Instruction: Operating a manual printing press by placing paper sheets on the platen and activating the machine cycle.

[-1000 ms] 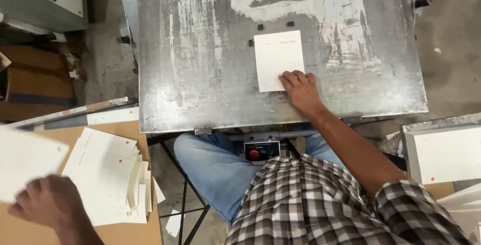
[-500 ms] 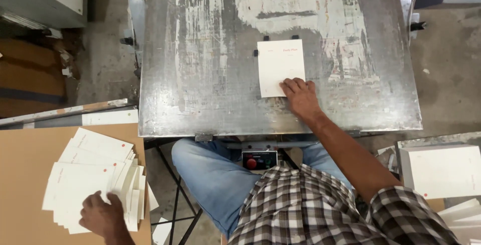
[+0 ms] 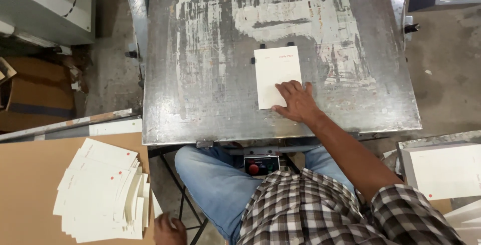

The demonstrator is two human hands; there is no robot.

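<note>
On scuffed steel plate: right hand flat, fingers spread, pressing smooth rectangular card. Below plate's left corner: left hand, grip unclear, beside fanned cream cards.

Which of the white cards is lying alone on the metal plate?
The single white card under the right hand; the others sit stacked beside the metal plate.

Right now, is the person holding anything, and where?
Nothing is gripped. The right hand presses flat on the white card's lower right corner; the left hand is empty beside the card stack.

Right hand presses cream card on metal plate.
</note>
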